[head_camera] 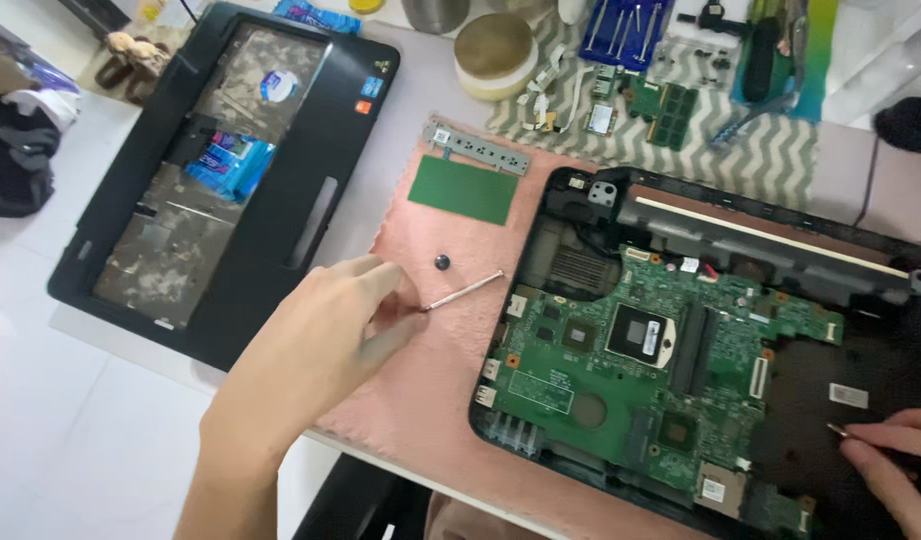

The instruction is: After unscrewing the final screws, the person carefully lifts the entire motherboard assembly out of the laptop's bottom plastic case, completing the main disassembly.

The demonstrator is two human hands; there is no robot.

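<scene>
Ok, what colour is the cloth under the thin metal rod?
Pale pink cloth, beneath the metal rod; the head view shows it.

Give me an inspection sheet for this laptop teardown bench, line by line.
Surface: white table, pink cloth under the work.
Job's things: opened laptop base with green motherboard; thin metal rod.
Clutter: palmrest cover, green board, small black screw, tape roll, memory sticks.
Hands: left hand pinches the rod; right hand holds a thin tool at the base.
Cables: dark cable at right.
Surroundings: white floor, shoes.
</scene>
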